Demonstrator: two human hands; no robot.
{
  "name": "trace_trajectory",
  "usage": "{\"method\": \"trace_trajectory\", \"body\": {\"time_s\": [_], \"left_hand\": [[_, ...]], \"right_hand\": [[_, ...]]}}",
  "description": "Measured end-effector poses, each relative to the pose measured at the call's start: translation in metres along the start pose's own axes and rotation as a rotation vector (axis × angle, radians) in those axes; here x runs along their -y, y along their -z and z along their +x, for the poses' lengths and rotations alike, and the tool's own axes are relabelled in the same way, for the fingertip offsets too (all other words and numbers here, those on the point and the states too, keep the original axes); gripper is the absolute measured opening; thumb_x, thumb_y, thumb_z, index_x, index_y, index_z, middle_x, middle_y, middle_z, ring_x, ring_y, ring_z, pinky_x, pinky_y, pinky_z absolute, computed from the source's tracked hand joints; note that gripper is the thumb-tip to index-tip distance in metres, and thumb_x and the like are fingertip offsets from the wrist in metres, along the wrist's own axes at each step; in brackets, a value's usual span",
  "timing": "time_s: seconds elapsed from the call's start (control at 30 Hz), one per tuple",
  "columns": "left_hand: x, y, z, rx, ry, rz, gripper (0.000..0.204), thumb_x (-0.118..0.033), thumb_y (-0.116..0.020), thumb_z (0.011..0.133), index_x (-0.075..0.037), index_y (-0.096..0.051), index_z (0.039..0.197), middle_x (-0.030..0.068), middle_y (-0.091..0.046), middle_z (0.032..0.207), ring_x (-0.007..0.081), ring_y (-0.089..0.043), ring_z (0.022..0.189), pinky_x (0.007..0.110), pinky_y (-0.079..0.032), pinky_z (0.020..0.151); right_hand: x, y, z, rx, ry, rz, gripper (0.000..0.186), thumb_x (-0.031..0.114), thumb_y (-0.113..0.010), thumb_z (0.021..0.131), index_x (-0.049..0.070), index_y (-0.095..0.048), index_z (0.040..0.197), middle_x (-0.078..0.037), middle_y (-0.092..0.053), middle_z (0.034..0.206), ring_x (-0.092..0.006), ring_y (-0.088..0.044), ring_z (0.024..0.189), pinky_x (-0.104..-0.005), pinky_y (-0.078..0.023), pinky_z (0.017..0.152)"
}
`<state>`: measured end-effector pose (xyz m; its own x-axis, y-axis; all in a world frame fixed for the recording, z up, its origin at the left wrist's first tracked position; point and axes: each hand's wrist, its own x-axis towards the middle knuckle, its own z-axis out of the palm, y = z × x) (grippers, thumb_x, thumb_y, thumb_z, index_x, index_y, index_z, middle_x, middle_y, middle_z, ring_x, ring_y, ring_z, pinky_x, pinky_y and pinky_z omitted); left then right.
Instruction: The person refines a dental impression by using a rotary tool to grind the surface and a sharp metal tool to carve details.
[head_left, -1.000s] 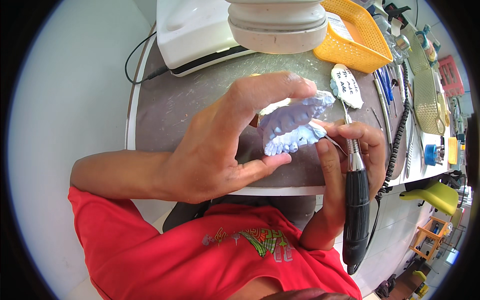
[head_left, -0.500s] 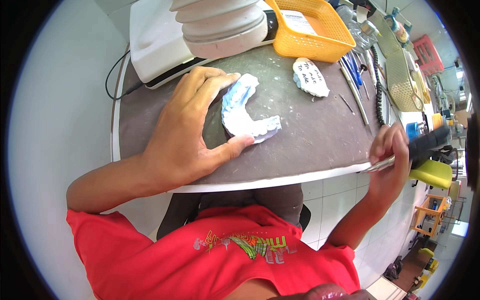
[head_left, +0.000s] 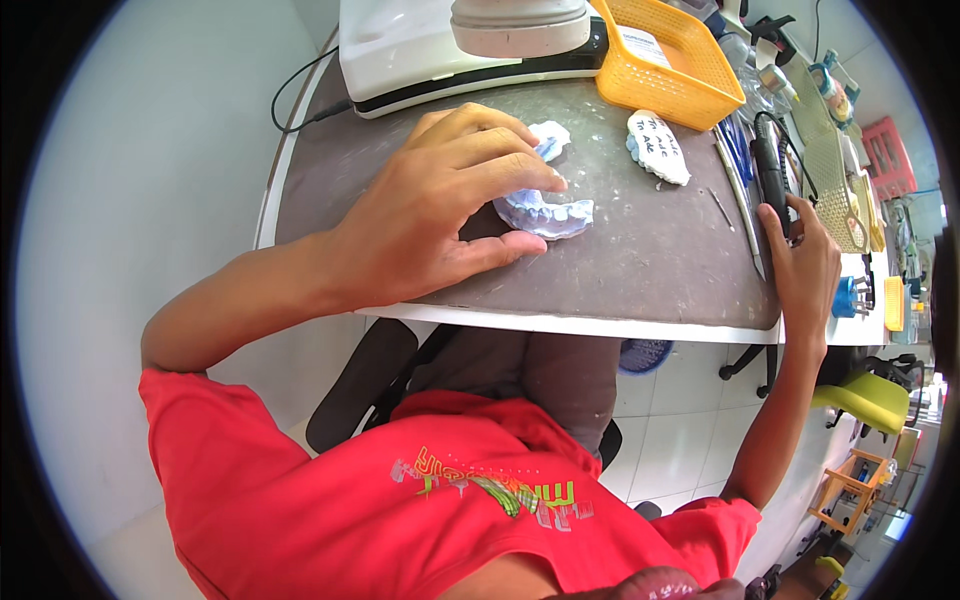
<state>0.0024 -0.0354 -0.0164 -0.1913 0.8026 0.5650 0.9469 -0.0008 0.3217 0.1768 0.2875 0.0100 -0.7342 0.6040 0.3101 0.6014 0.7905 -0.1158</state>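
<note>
A white and bluish plaster dental cast (head_left: 548, 214), shaped like a horseshoe, lies on the brown work surface. My left hand (head_left: 450, 195) arches over it with thumb and fingers spread, hiding the middle of the cast. The thumb tip is close to the cast's near edge; whether it touches cannot be seen. At the table's right side, my right hand (head_left: 805, 245) has its fingers around the lower end of a black handpiece (head_left: 770, 165) with a cord. The handpiece lies beside other slim tools. A second plaster piece (head_left: 658, 148) with handwriting rests farther back.
A white machine (head_left: 420, 60) stands at the back left, below a pale ribbed hose nozzle (head_left: 520, 32). Next to it is a yellow basket (head_left: 670, 75). A metal spatula-like tool (head_left: 742, 200) lies left of the handpiece. A blue cylindrical holder (head_left: 848, 297) stands right of my right hand.
My right hand has carried the handpiece from beyond the table's front right edge onto the tools at the right. My left hand has lifted from its hold on the cast and now spreads over it.
</note>
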Motion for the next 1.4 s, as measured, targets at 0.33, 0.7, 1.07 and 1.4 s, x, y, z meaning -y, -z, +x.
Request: {"method": "trace_trajectory", "body": {"time_s": [0.33,0.7,1.07,1.4], "left_hand": [[0.003,0.001,0.008,0.082,-0.026,0.005,0.062,-0.035,-0.078,0.080,-0.006,-0.059,0.132,0.0156,-0.059,0.128,0.0347,-0.052,0.126,0.043,-0.044,0.104],[0.006,-0.002,0.031,0.345,-0.089,0.056,0.064,-0.018,-0.076,0.073,-0.005,-0.057,0.133,0.0102,-0.056,0.133,0.0343,-0.044,0.133,0.047,-0.040,0.108],[0.004,-0.009,0.019,0.111,0.233,-0.444,0.046,-0.025,-0.077,0.078,0.001,-0.057,0.110,0.0168,-0.056,0.107,0.0294,-0.058,0.094,0.038,-0.049,0.083],[0.010,-0.008,0.017,0.154,0.298,-0.476,0.046,-0.016,-0.079,0.074,-0.001,-0.057,0.112,0.0142,-0.054,0.108,0.0267,-0.056,0.097,0.036,-0.048,0.084]], "right_hand": [[0.020,0.000,-0.025,-0.017,0.282,0.141,0.023,0.011,-0.069,0.092,0.004,-0.070,0.114,-0.011,-0.069,0.095,-0.0215,-0.068,0.074,-0.0356,-0.054,0.069],[0.009,0.014,-0.032,-0.260,0.046,0.788,0.021,0.008,-0.065,0.094,-0.003,-0.064,0.112,-0.007,-0.060,0.091,-0.0131,-0.061,0.078,-0.0331,-0.055,0.075],[0.125,-0.025,-0.089,-0.300,0.553,1.252,0.032,0.005,-0.076,0.083,-0.005,-0.060,0.108,-0.021,-0.070,0.095,-0.0263,-0.069,0.079,-0.0361,-0.058,0.071],[0.150,-0.026,-0.080,-0.247,0.560,1.110,0.023,-0.005,-0.078,0.074,0.001,-0.061,0.089,-0.013,-0.068,0.074,-0.0340,-0.074,0.080,-0.0474,-0.061,0.082]]}}
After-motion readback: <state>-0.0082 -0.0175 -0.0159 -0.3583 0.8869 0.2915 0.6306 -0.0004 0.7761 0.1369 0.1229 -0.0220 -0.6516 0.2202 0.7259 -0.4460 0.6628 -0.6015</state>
